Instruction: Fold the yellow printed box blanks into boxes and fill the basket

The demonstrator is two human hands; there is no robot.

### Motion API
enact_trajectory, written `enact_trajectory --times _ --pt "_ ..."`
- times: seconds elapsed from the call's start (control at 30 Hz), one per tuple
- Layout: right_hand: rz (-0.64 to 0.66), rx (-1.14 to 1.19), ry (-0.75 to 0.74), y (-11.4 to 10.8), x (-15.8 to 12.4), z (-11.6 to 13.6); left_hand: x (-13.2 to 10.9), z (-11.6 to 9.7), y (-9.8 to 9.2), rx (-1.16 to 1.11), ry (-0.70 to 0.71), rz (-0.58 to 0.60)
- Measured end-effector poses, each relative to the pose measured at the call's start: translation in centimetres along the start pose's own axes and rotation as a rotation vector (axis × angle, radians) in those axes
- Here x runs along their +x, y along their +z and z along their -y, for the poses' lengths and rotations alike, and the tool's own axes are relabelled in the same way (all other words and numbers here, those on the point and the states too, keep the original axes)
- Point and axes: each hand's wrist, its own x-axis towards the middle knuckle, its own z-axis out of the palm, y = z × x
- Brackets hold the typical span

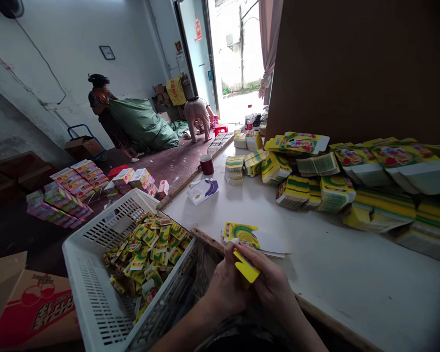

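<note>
Both my hands meet at the near edge of the white table (337, 274). My left hand (225, 286) and my right hand (269, 281) are both closed on a small yellow carton (246, 267), a flat printed box partly folded between my fingers. Just beyond my fingertips lie a few flat yellow-green carton blanks (242, 232) on the tabletop. To my left a white slotted plastic basket (91, 288) holds several folded yellow-green cartons (150, 249).
Stacks of flat carton blanks (352, 181) line the table's far side against a brown board. A dark red mug (206, 165) and a white packet (203, 190) sit at the table's left end. Pink boxes (73, 188) are piled on the floor. Two people work in the background by a green sack (143, 124).
</note>
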Motion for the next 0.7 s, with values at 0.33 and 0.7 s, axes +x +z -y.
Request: enact_trajectory --times 0.33,0.7 --pt "0.130 -0.030 -0.017 -0.1 0.2 0.0 -0.1 0.6 0.2 0.091 0.120 -0.015" --pt "0.055 -0.049 0.013 -1.3 0.0 -1.0 0.2 -1.9 -2.4 0.141 0.058 -0.092"
